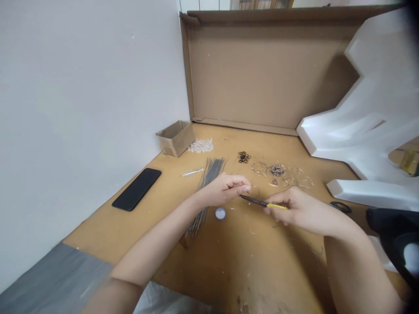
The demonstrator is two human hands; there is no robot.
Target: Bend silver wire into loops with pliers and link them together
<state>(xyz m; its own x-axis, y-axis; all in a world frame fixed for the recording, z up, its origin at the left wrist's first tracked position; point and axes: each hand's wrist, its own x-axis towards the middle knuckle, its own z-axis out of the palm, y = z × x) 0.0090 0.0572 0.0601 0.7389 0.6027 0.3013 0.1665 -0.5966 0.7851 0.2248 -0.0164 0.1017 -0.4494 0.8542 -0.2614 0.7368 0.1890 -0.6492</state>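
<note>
Yellow-handled pliers [258, 202] with long dark jaws are gripped in my right hand [290, 207], their tip pointing left. That tip is close by the fingertips of my left hand [231, 188], which are pinched together. Whatever lies between those fingertips is too small to make out, though a thin curved wire [258, 192] shows just to their right. Under and behind my left wrist lies a bundle of straight grey wires [214, 168], partly hidden by the forearm. A small round blue-and-white disc [220, 213] rests on the table below my left hand.
On the table [131, 235] are a black phone [136, 189], a small cardboard box [176, 139], clear small pieces [201, 145], silver rods [192, 172], black rings [244, 157] and tangled wire loops [278, 170]. A cardboard panel [262, 78] stands behind; white foam [343, 144] borders the right.
</note>
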